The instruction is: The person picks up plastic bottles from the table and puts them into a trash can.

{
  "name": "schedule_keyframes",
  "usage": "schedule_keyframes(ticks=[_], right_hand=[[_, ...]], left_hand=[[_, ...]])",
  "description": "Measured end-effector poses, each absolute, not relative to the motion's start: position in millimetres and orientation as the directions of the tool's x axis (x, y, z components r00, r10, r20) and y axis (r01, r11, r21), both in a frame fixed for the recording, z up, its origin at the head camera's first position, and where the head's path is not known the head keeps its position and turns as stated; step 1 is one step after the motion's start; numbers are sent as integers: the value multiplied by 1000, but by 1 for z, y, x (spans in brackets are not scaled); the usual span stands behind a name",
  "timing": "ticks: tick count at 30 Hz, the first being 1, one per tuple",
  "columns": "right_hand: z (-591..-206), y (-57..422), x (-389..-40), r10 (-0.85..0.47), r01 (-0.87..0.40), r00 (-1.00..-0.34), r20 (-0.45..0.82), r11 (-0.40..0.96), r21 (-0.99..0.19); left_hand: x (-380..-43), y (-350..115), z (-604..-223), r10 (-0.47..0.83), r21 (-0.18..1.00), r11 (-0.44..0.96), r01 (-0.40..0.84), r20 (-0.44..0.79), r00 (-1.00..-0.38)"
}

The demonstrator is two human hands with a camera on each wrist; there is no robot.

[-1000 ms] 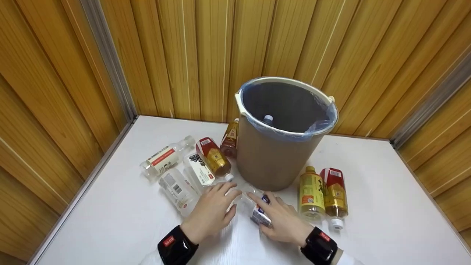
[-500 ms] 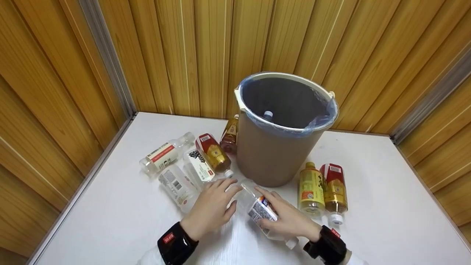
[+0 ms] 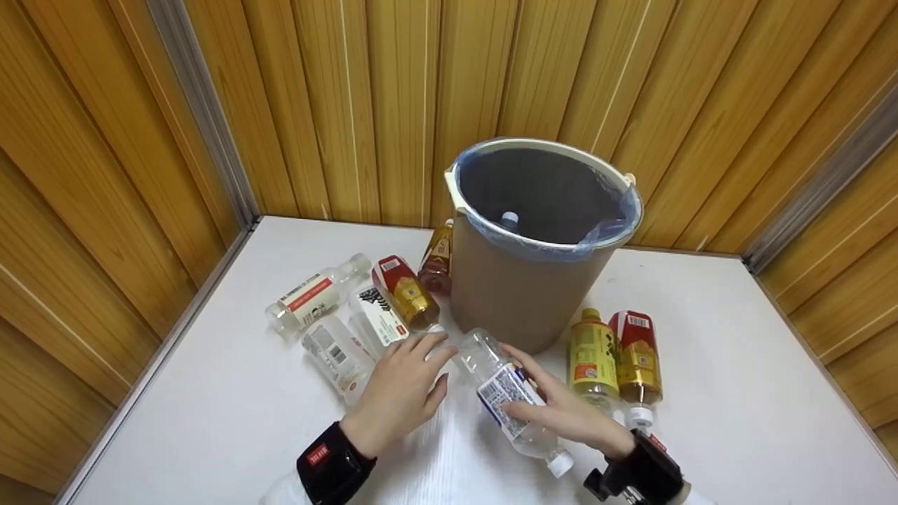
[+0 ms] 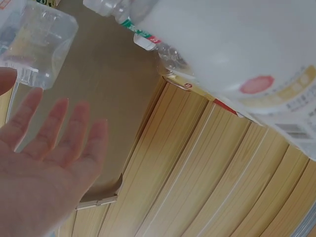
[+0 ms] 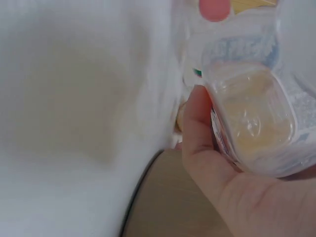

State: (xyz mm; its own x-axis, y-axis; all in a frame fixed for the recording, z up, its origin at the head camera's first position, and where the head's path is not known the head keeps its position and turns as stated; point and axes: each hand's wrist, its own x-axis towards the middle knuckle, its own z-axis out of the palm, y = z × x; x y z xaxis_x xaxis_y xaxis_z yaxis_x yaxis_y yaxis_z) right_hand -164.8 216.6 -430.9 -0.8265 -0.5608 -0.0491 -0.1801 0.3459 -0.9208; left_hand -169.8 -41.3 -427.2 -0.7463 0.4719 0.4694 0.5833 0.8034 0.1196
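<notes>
My right hand grips a clear plastic bottle with a printed label round its middle, tilted so its white cap points toward me and to the right. In the right wrist view, fingers curl along the side of this bottle. My left hand holds nothing; its fingers are loosely extended in the left wrist view. Just left of it lies an empty clear bottle with a pale label. Another clear bottle with a white label lies behind that one.
A brown bucket lined with a blue bag stands behind the hands, with a white-capped bottle inside. More bottles lie left: a clear one and amber ones. A yellow-labelled bottle and red-gold bottle lie right.
My right hand has taken hold of the clear bottle, turned it and raised it slightly, so its label and white cap show more. The left hand has stayed nearly in place.
</notes>
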Motion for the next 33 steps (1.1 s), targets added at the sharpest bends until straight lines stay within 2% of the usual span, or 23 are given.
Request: schedule_keyframes(ticks=[7, 13, 16, 23, 30, 33], right_hand=[[-411, 221, -162, -552, -75, -829, -93, 273, -959], [-390, 226, -158, -551, 29, -826, -119, 170, -985], [-376, 227, -154, -564, 41, -820, -98, 113, -993], [-338, 234, -151, -593, 55, -805, -35, -16, -998], [-305, 240, -152, -703, 163, -710, 31, -208, -964], [-291, 240, -154, -687, 161, -725, 50, -240, -957]], left_hand=[[-173, -43, -417, 466, 85, 809, 582, 512, -722], [-177, -44, -404, 441, 117, 807, 578, 531, -723], [-180, -42, -397, 429, 129, 802, 583, 555, -713], [-191, -32, -372, 403, 113, 778, 618, 664, -630], [-202, -18, -346, 328, 120, 755, 645, 782, -529], [-209, -10, -338, 305, 119, 752, 649, 810, -501]])
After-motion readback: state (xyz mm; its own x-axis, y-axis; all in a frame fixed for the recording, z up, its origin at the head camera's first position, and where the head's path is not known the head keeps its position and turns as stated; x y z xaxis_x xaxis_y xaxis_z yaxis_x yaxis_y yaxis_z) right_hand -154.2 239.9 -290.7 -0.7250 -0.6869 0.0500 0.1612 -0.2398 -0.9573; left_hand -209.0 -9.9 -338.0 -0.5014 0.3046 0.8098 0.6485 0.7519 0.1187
